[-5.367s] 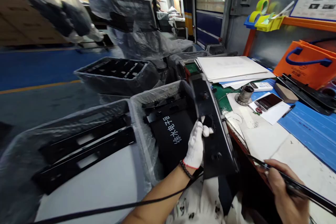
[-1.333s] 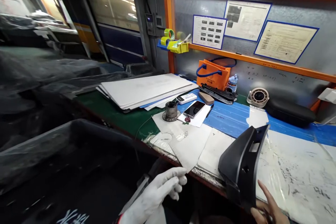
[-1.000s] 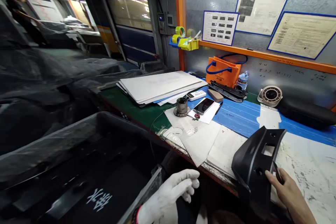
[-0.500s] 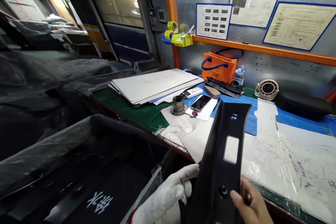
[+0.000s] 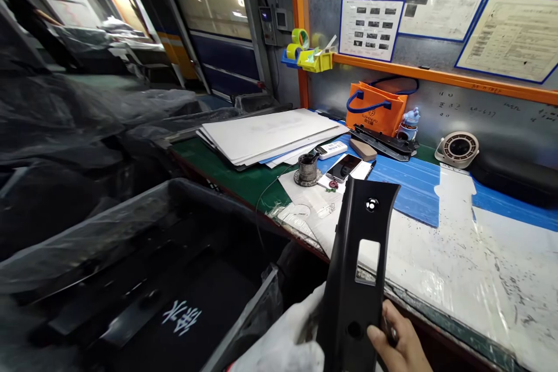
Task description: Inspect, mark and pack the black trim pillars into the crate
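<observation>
A long black plastic trim panel (image 5: pixel 364 218), with a rectangular cutout and round holes, stands tilted upright in front of me at the table's near edge. My right hand (image 5: pixel 401 340) is bare and grips its lower right edge, thumb on the front face. A small dark object, which I cannot make out, shows under those fingers. My left hand (image 5: pixel 288 337), in a white glove, is closed against the panel's lower left side. Its fingertips pass behind the panel and are partly hidden.
On the worktable lie white sheets (image 5: pixel 265 133), a phone (image 5: pixel 344 168), a grimy metal cup (image 5: pixel 307 168), an orange bag (image 5: pixel 377 110) and a small fan (image 5: pixel 457 148). A plastic-lined bin (image 5: pixel 174 244) with black parts stands at left. A person (image 5: pixel 37 17) is far left.
The panel has shifted left and slightly down in view, with my right hand on it. My left hand, earlier with its index finger stretched out, has come in against the panel's side.
</observation>
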Tool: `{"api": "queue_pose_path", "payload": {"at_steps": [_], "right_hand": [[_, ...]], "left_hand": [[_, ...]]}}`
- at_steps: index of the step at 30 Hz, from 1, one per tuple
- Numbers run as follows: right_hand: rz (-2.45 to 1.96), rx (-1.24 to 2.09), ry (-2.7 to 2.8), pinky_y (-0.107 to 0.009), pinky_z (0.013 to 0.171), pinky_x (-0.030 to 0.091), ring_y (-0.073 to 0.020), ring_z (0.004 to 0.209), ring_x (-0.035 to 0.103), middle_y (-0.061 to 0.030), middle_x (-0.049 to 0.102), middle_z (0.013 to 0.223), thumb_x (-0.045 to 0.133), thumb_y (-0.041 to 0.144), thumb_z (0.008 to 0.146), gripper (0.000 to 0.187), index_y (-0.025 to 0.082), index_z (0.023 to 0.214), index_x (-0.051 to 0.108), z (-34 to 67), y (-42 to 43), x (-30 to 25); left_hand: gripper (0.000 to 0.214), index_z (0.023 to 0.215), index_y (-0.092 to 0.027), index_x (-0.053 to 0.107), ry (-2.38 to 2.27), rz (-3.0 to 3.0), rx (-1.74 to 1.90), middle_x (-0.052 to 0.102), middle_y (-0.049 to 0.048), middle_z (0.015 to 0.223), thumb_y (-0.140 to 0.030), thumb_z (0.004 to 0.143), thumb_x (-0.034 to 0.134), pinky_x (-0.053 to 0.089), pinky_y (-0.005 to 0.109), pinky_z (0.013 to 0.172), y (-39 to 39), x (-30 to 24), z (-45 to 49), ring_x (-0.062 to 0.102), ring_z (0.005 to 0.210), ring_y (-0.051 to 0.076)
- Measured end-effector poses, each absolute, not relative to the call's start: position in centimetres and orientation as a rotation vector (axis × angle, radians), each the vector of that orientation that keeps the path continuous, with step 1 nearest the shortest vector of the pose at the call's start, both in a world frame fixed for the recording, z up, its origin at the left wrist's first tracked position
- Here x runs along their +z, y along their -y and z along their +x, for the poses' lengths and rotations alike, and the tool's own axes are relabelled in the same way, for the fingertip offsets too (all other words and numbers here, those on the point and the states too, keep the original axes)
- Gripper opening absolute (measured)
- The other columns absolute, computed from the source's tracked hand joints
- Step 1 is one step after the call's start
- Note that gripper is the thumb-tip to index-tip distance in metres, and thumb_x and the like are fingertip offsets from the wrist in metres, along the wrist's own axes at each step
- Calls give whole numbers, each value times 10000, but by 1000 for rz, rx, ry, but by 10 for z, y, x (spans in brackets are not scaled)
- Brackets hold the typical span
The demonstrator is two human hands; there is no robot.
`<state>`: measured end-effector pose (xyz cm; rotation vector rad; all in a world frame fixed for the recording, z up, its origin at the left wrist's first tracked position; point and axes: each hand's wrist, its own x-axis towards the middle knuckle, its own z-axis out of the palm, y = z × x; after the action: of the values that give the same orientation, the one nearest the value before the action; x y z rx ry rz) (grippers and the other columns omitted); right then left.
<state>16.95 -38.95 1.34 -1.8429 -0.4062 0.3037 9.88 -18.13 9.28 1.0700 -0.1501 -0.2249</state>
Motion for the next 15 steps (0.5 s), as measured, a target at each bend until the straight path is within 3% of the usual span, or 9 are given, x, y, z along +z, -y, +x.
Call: {"api": "queue_pose_path", "payload": {"at_steps": [4,11,15], "right_hand": [[-1824,333,425,-300,803,484,-303,1010,568,-82,656,1069,570,750,816,640,220,1153,691,173,390,15],[-1746,447,486,-284,848,481,-277,979,597,-79,651,1065,517,770,831,651,226,1148,681,174,387,34],[-1734,475,520,-260,786,498,-260,933,602,-60,658,1003,525,737,851,582,240,1103,693,175,384,45]], "left_hand": [[825,1396,-253,440,149,1081,-217,507,101,1360,-526,693,774,343,477,1071,180,94,100,423,1279,341],[770,1372,-214,471,126,1165,-164,559,110,1295,-538,727,738,424,455,1001,169,78,102,527,1155,320],[714,1361,-200,488,127,1271,-122,597,102,1227,-552,771,681,445,432,975,166,74,101,562,1066,286]]}}
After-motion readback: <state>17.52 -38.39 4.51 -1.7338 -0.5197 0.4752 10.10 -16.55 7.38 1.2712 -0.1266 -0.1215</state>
